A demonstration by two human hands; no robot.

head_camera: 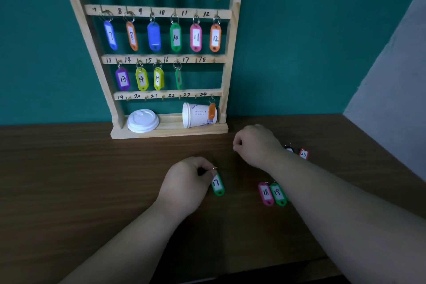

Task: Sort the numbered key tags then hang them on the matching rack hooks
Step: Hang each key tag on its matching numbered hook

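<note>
While the left hand (189, 182) pinches the ring of green tag 17 (217, 185) near the middle of the brown table (80, 168), the right hand (255, 145) sits farther and to the right, its fingers curled under. I cannot tell whether it holds anything. Pink tag 18 (265, 193) and green tag 19 (278, 193) lie side by side against the right forearm. Red tag 23 (303, 154) and a black tag (289, 148) lie farther right. The wooden rack (230, 53) stands at the far edge, tags hanging on its upper rows.

teal wall (299, 41), dark wooden table (80, 168), grey surface at right (396, 71)
</note>
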